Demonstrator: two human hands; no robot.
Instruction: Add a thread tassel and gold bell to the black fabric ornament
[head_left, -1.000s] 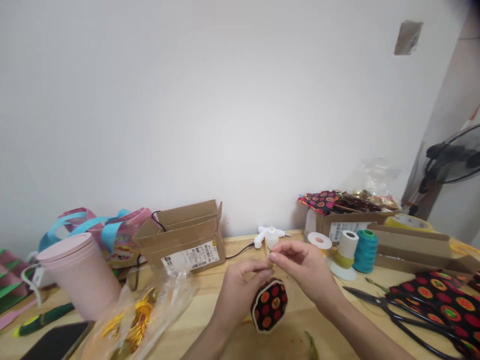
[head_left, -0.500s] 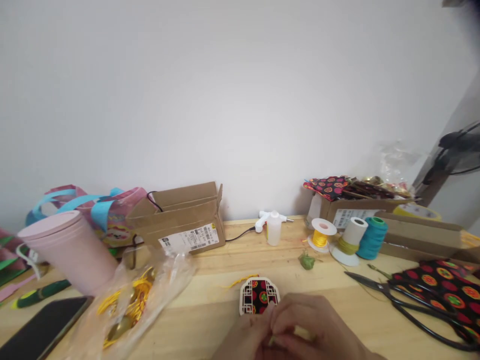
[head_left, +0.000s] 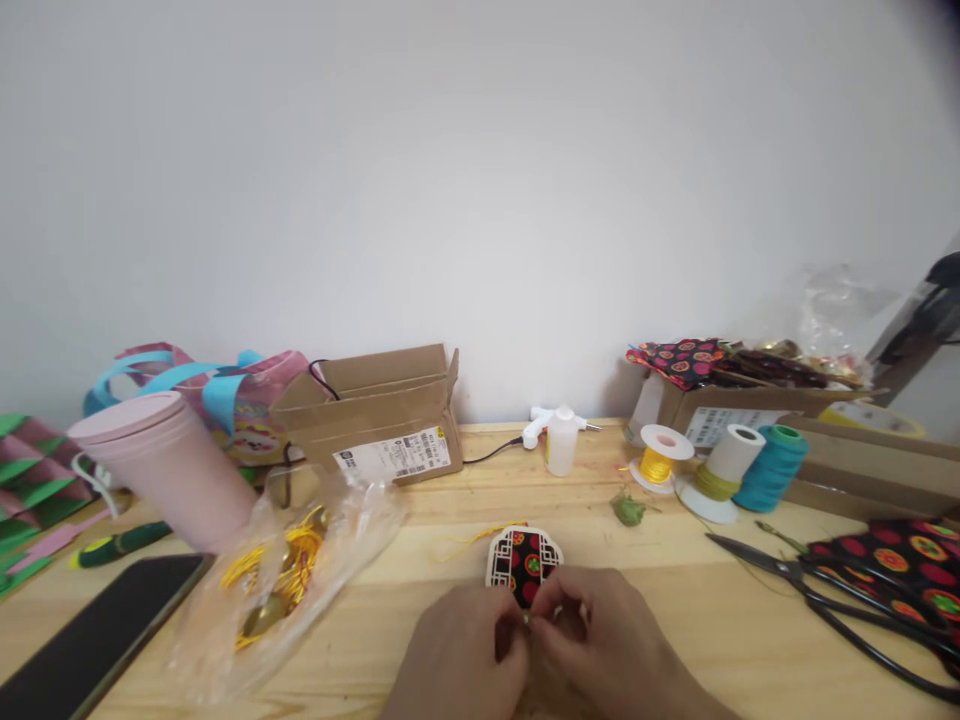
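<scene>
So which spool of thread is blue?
The teal-blue thread cone, rightmost of three; the others are the white olive-thread spool and the white yellow-thread spool.

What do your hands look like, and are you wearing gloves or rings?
My left hand and right hand are bare, with no gloves. I can't see any rings, but some fingers are hidden. No sleeve, watch or bracelet shows as far as the picture reaches. My nails are too small to make out.

The phone [head_left: 97,635] lies left of the plastic bag [head_left: 289,590], the scissors [head_left: 802,575] right, the bottle [head_left: 561,443] between, farther back.
</scene>
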